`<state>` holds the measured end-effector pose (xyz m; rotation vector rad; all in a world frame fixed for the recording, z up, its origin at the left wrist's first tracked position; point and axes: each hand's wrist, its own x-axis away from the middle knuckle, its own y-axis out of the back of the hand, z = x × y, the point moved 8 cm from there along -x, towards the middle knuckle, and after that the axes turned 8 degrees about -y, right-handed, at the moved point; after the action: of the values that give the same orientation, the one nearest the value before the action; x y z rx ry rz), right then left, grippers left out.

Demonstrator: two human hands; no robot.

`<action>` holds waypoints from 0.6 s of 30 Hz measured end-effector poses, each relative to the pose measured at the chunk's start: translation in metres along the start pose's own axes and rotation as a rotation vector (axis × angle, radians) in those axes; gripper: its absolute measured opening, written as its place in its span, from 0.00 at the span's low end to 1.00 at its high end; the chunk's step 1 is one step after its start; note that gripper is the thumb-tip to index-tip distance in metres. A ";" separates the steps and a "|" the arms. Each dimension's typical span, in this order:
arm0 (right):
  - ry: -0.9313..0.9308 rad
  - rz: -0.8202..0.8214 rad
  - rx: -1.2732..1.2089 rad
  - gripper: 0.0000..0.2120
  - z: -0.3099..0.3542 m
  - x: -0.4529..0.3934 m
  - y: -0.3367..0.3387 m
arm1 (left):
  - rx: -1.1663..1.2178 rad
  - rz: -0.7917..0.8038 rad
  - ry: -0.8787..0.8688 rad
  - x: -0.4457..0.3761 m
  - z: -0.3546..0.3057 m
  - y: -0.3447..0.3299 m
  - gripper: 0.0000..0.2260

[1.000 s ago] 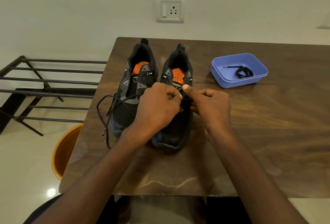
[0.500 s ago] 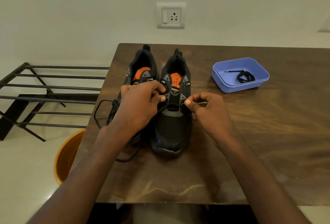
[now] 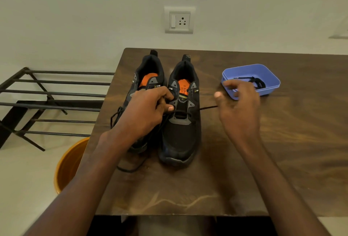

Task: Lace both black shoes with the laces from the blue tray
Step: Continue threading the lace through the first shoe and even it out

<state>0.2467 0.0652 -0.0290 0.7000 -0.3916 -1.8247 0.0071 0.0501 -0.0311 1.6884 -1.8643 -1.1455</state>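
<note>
Head view: left hand [image 3: 145,111] pinching lace [image 3: 208,107]; right hand [image 3: 240,107] seemingly spread.

left hand [image 3: 140,112]: bare, no glove, no ring seen, thumbnail short and pale
right hand [image 3: 240,107]: bare, no glove, no ring seen, fingers motion-blurred, one pale nail visible
wrists: bare, no watch, no band
forearms: bare all the way to the frame edge, no sleeve visible
markings: none visible
</note>
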 end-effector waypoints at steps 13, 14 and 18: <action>-0.142 0.176 -0.270 0.03 -0.008 -0.004 0.002 | -0.020 -0.009 -0.024 0.001 0.001 0.005 0.05; -0.124 0.303 -0.223 0.05 -0.004 0.003 -0.012 | 0.001 -0.012 -0.016 0.001 0.000 0.005 0.05; -0.054 0.496 -0.027 0.08 0.014 0.022 -0.048 | 0.056 0.024 0.021 0.002 -0.003 0.003 0.05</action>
<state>0.1967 0.0609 -0.0518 0.4813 -0.5234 -1.3768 0.0071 0.0472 -0.0272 1.6971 -1.9155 -1.0718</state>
